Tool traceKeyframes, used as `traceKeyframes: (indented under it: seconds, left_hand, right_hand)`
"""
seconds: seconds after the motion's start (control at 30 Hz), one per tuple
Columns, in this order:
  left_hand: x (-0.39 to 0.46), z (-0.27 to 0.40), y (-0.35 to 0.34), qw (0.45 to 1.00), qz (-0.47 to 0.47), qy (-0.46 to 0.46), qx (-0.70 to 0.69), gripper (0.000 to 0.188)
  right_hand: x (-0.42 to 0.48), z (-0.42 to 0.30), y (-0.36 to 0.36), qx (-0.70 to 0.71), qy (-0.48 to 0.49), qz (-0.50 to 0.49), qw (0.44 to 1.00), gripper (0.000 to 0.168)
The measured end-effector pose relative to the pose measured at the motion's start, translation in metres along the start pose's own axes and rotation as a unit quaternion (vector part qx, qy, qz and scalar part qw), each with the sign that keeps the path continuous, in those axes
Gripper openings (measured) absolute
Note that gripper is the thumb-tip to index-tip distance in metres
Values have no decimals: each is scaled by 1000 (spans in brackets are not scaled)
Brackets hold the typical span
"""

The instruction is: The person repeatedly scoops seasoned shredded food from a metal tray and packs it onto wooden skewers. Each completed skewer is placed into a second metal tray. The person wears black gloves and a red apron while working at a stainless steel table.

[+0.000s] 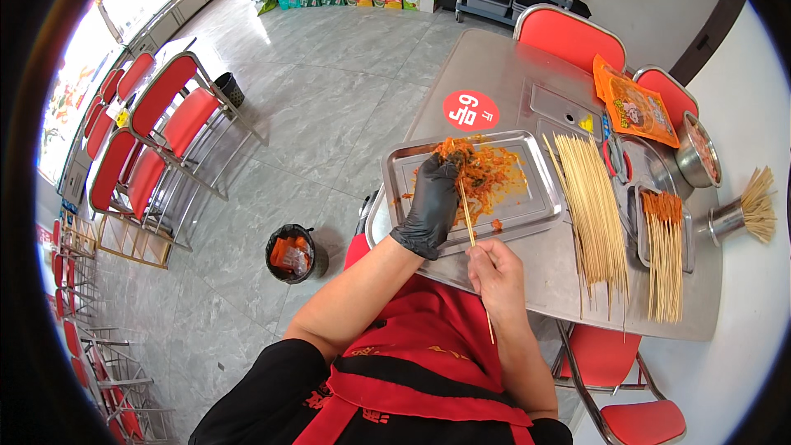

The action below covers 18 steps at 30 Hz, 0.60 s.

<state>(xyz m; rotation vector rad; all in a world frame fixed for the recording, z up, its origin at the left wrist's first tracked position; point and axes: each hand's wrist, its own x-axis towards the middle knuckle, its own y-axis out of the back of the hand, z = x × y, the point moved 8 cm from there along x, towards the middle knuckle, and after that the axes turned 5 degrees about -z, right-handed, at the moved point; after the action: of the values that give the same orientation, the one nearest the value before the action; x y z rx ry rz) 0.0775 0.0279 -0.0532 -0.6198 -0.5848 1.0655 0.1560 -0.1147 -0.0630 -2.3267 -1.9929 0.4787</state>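
Note:
My left hand (432, 198), in a black disposable glove, is over a stainless steel tray (547, 188) and pinches some of the red-orange seasoned food (494, 176) at the upper end of a thin wooden skewer. My bare right hand (497, 272) grips that skewer (468, 213) lower down, in front of the tray's near edge. Loose sauce and bits of the food lie across the tray. A long pile of bare skewers (590, 216) lies right of the tray. Further right, a small metal tray (639, 241) holds several skewers (664, 259) with red-coated food at their far ends.
Red-handled scissors (618, 159), an orange food packet (639, 108), a metal bowl of food (698, 148) and a metal cup of skewers (726, 222) are at the metal table's right side. A lined waste bin (318, 259) stands on the floor at left. Red chairs (599, 355) surround the table.

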Motion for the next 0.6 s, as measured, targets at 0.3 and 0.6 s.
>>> traceKeyframes:
  seconds: [0.3,0.6]
  left_hand:
    - [-1,-4,-1,998,15,42,42,25]
    - [-2,-4,-5,978,-27,67,195,28]
  right_hand:
    - [6,-1,4,-10,21,7,1000,11]
    - [20,-29,22,-65,69,57,994,14]
